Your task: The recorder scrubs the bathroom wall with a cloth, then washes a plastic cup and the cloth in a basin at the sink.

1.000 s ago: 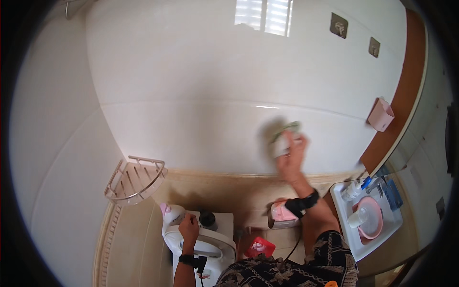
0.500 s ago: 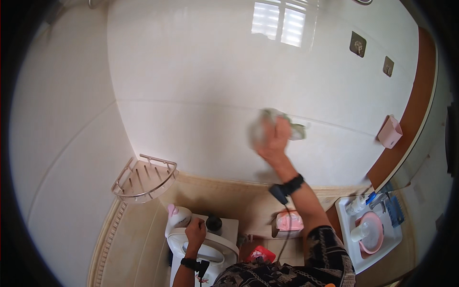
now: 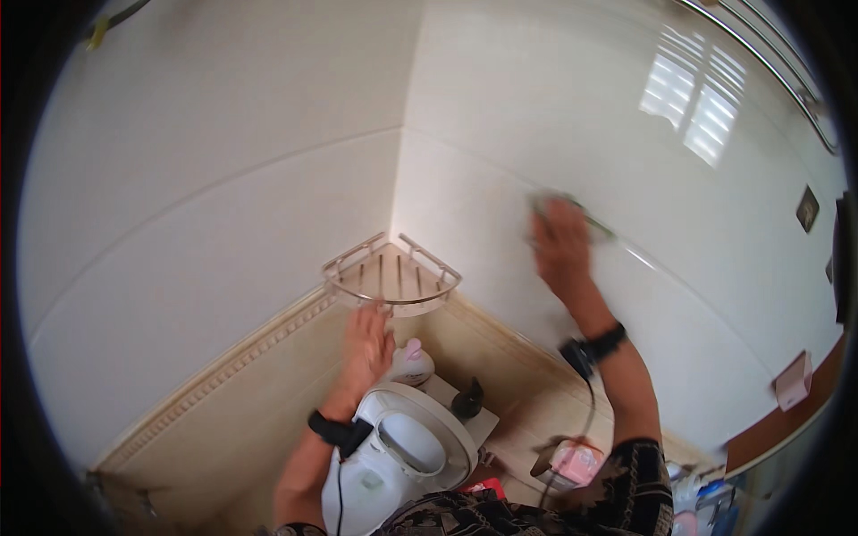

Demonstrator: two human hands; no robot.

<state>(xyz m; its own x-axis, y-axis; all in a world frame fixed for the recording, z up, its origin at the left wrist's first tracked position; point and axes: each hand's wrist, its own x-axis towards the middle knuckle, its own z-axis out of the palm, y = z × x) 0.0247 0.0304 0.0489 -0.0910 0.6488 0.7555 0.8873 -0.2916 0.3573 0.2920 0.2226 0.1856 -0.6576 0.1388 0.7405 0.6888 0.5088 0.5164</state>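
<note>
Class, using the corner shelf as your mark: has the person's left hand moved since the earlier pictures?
Yes. The left hand has moved up and left, toward the corner shelf, and is now close to its front edge.

Pink wall holder (image 3: 793,382), square hook plate (image 3: 807,210), pink packet (image 3: 576,462)

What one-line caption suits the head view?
Right hand holding cloth at white wall, left hand near corner shelf.
</note>
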